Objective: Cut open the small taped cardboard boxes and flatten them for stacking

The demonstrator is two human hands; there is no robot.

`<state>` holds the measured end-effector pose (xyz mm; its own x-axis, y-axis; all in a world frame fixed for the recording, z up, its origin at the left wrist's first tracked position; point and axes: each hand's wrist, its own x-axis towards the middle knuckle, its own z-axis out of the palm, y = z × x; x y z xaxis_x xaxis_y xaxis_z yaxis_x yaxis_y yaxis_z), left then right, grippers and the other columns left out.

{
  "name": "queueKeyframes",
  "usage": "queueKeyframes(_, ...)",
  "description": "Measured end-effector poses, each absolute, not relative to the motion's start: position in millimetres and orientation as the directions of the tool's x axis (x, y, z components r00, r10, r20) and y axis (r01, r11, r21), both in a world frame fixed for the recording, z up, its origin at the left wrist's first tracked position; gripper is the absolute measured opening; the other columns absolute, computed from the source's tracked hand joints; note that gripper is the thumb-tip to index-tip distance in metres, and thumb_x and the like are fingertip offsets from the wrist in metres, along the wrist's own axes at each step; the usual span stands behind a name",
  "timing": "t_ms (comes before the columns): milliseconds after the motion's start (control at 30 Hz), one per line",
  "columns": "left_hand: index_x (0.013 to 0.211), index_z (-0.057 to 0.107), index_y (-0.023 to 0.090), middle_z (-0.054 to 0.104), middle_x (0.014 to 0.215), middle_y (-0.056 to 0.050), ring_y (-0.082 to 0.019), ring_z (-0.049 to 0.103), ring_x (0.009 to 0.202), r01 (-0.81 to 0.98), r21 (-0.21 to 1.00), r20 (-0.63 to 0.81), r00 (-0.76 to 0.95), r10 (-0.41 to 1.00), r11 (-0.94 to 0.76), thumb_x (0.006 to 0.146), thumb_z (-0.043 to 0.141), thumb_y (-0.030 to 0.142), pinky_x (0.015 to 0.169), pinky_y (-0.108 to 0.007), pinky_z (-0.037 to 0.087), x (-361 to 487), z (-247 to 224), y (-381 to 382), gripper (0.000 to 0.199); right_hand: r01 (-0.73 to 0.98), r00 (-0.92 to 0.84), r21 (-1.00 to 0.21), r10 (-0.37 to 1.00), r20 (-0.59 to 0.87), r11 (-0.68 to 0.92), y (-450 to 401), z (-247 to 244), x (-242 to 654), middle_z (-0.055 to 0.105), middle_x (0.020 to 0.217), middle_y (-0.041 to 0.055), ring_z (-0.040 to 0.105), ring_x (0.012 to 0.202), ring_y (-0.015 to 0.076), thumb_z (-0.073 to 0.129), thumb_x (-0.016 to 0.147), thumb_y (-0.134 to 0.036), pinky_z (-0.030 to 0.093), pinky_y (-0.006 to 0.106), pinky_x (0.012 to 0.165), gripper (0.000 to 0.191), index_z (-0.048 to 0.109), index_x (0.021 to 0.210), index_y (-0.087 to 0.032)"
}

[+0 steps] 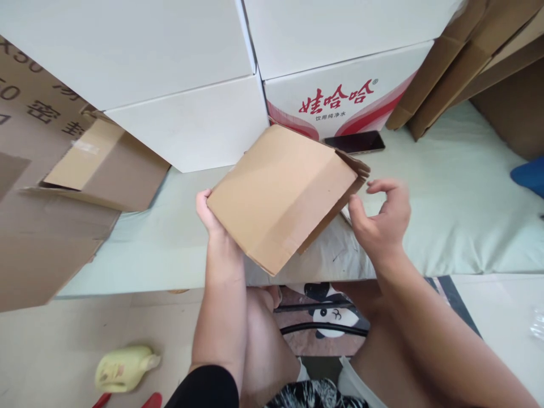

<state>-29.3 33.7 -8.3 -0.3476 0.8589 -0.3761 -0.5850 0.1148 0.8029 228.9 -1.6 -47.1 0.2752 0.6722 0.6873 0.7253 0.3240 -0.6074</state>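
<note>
A brown cardboard box (272, 192) is held up at a tilt over the pale green cloth surface (170, 243). My left hand (208, 212) grips its left edge, the thumb showing at the corner and the other fingers hidden behind or beneath it. Loose flaps (355, 164) stick out at the box's right end. Close to those flaps is my right hand (385, 212), its fingers curled and apart, with nothing seen between them. A dark phone (355, 141) lies behind the box, against a white carton with red lettering (340, 105).
White cartons (182, 124) are stacked along the back. Another small open cardboard box (110, 164) and a large printed carton (25, 226) stand at left. Flattened cardboard (450, 62) leans at the back right. A yellow bottle (125, 368) lies on the floor.
</note>
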Motion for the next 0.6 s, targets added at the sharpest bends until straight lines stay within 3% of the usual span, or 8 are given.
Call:
queueKeyframes(67, 0.073, 0.05, 0.023, 0.057, 0.069, -0.003, -0.021, 0.058, 0.067, -0.634, 0.766, -0.398, -0.344, 0.851, 0.102, 0.075, 0.062, 0.052, 0.062, -0.033, 0.05, -29.3, -9.4, 35.2, 0.031, 0.734, 0.161, -0.591, 0.759, 0.631, 0.335, -3.4, -42.3, 224.9, 0.065, 0.086, 0.0049, 0.064, 0.087, 0.0248, 0.058, 0.088, -0.03, 0.05, 0.045, 0.086, 0.007, 0.052, 0.086, -0.026)
queueKeyframes(167, 0.074, 0.051, 0.022, 0.06, 0.072, -0.004, -0.021, 0.059, 0.068, -0.641, 0.764, -0.392, -0.373, 0.841, 0.072, 0.077, 0.061, 0.051, 0.065, -0.033, 0.05, -27.6, -10.5, 38.0, 0.03, 0.733, 0.016, -0.582, 0.847, 0.532, 0.352, -4.7, -38.1, 218.1, 0.07, 0.095, 0.0085, 0.066, 0.097, 0.0285, 0.057, 0.088, -0.031, 0.05, 0.046, 0.089, 0.005, 0.056, 0.086, -0.026)
queueKeyframes(367, 0.071, 0.052, 0.022, 0.06, 0.07, -0.004, -0.021, 0.06, 0.07, -0.622, 0.781, -0.378, -0.407, 0.832, 0.05, 0.079, 0.06, 0.045, 0.065, -0.031, 0.051, -21.0, -11.1, 41.6, 0.025, 0.716, -0.151, -0.561, 0.877, 0.457, 0.415, -4.2, -47.9, 205.0, 0.073, 0.1, 0.0132, 0.064, 0.104, 0.0351, 0.06, 0.081, -0.034, 0.048, 0.054, 0.098, 0.016, 0.064, 0.092, -0.023)
queueKeyframes(600, 0.069, 0.058, 0.021, 0.064, 0.071, -0.004, -0.019, 0.06, 0.067, -0.635, 0.772, -0.396, -0.444, 0.804, 0.029, 0.085, 0.05, 0.037, 0.063, -0.03, 0.051, -20.3, -7.9, 42.7, 0.025, 0.727, -0.314, -0.579, 0.928, 0.2, 0.37, -15.0, -47.6, 191.1, 0.077, 0.104, 0.0136, 0.065, 0.112, 0.0373, 0.059, 0.081, -0.024, 0.041, 0.057, 0.105, 0.015, 0.072, 0.09, -0.02)
